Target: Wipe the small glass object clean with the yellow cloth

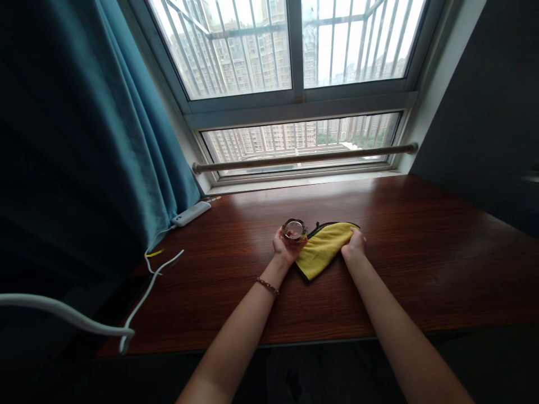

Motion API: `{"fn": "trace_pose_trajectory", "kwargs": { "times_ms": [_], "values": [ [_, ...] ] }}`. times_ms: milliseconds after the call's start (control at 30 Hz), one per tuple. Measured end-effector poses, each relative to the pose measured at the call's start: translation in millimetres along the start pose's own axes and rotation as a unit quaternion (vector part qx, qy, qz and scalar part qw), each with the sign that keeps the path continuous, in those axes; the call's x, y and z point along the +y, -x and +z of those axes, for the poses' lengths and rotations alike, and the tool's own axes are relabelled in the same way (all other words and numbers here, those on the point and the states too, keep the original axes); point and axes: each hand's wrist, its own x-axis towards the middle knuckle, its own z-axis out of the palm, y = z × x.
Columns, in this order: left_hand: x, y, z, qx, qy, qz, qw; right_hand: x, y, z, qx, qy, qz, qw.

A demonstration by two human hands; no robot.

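Note:
My left hand (284, 248) is closed around a small round glass dish (294, 229) with a thick, wavy rim, perhaps an ashtray. Its open side faces up toward me. A yellow cloth (323, 249) with black edging stretches between my two hands, one side of it against the dish. My right hand (355, 245) grips the cloth's right edge, fingers folded round it. Both hands are over the middle of the reddish-brown wooden tabletop (236, 303). A beaded bracelet (268, 285) circles my left wrist.
A white power strip (191, 214) lies at the back left beside a blue curtain (138, 129). White cables (147, 297) run along the table's left side. Behind the table, a metal rail (303, 160) crosses the lower window. A dark wall (484, 134) stands at right.

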Motion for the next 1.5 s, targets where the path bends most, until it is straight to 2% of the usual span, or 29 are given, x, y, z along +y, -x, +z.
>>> {"fn": "trace_pose_trajectory", "kwargs": {
  "times_ms": [133, 200, 267, 300, 367, 433, 467, 533, 600, 633, 700, 800, 867, 900, 1000, 1067, 1100, 1167, 1233, 1267, 1300, 1367, 1433, 1500],
  "values": [
    [0.0, -1.4, -1.1, -0.002, -0.005, 0.003, 1.000, 0.4, -6.6, -1.4, 0.093, -0.045, 0.026, 0.994],
    [1.1, -2.3, -1.8, 0.001, 0.000, 0.011, 1.000, -6.1, -5.3, 1.9, 0.102, -0.061, 0.026, 0.993],
    [4.3, -3.6, -2.9, 0.003, 0.010, 0.025, 1.000, -18.4, 2.2, 7.4, 0.066, -0.089, 0.007, 0.994],
    [7.1, -4.4, -3.7, 0.002, 0.017, 0.034, 0.999, -26.0, 8.6, 10.5, 0.022, -0.102, -0.007, 0.994],
    [14.7, -6.2, -5.9, -0.003, 0.030, 0.056, 0.998, -41.8, 24.9, 16.6, -0.115, -0.107, -0.019, 0.987],
    [24.1, -8.2, -8.7, -0.005, 0.045, 0.077, 0.996, -53.6, 41.9, 21.0, -0.277, -0.046, 0.019, 0.960],
    [28.7, -9.2, -10.1, -0.007, 0.053, 0.088, 0.995, -56.6, 48.9, 22.4, -0.352, 0.004, 0.049, 0.935],
    [36.4, -11.1, -13.0, -0.014, 0.066, 0.107, 0.992, -56.2, 58.3, 24.1, -0.474, 0.116, 0.097, 0.868],
    [40.7, -13.1, -15.4, -0.020, 0.075, 0.120, 0.990, -49.8, 61.7, 25.4, -0.542, 0.210, 0.102, 0.807],
    [41.4, -14.2, -16.5, -0.021, 0.075, 0.122, 0.990, -46.0, 62.0, 26.1, -0.560, 0.242, 0.090, 0.787],
    [40.7, -16.6, -18.4, -0.022, 0.069, 0.116, 0.991, -40.7, 62.1, 27.6, -0.567, 0.277, 0.054, 0.774],
    [37.6, -20.2, -20.8, -0.024, 0.059, 0.110, 0.992, -42.8, 65.2, 29.8, -0.545, 0.262, 0.015, 0.796],
    [36.1, -21.9, -21.7, -0.015, 0.059, 0.105, 0.993, -47.9, 69.1, 30.6, -0.549, 0.230, 0.021, 0.803],
    [35.7, -22.2, -21.8, -0.011, 0.059, 0.103, 0.993, -50.1, 70.9, 30.9, -0.567, 0.222, 0.036, 0.792],
    [35.3, -20.9, -20.5, -0.012, 0.058, 0.106, 0.993, -51.6, 74.3, 31.2, -0.637, 0.250, 0.070, 0.726],
    [35.0, -18.4, -18.4, -0.013, 0.058, 0.111, 0.992, -50.2, 75.3, 31.7, -0.654, 0.271, 0.069, 0.703],
    [34.8, -16.8, -17.0, -0.010, 0.058, 0.112, 0.992, -49.5, 76.0, 32.2, -0.651, 0.275, 0.060, 0.705],
    [34.2, -13.6, -14.3, -0.004, 0.057, 0.108, 0.993, -48.8, 79.2, 33.8, -0.615, 0.282, 0.007, 0.737],
    [33.7, -10.8, -12.0, 0.001, 0.053, 0.104, 0.993, -47.3, 85.6, 35.8, -0.541, 0.313, -0.107, 0.773],
    [33.5, -9.7, -11.1, 0.004, 0.050, 0.103, 0.993, -45.4, 89.9, 36.7, -0.503, 0.345, -0.171, 0.774],
    [33.3, -8.8, -10.5, 0.008, 0.047, 0.101, 0.994, -42.4, 94.4, 37.4, -0.473, 0.388, -0.227, 0.758],
    [33.1, -7.8, -9.9, 0.016, 0.041, 0.098, 0.994, -33.5, 102.7, 37.8, -0.454, 0.498, -0.284, 0.682],
    [33.0, -8.2, -10.3, 0.023, 0.039, 0.095, 0.994, -23.2, 107.9, 37.3, -0.458, 0.592, -0.284, 0.599],
    [32.8, -9.8, -11.4, 0.024, 0.039, 0.094, 0.994, -15.3, 109.3, 36.8, -0.462, 0.641, -0.274, 0.549]
  ]
}}
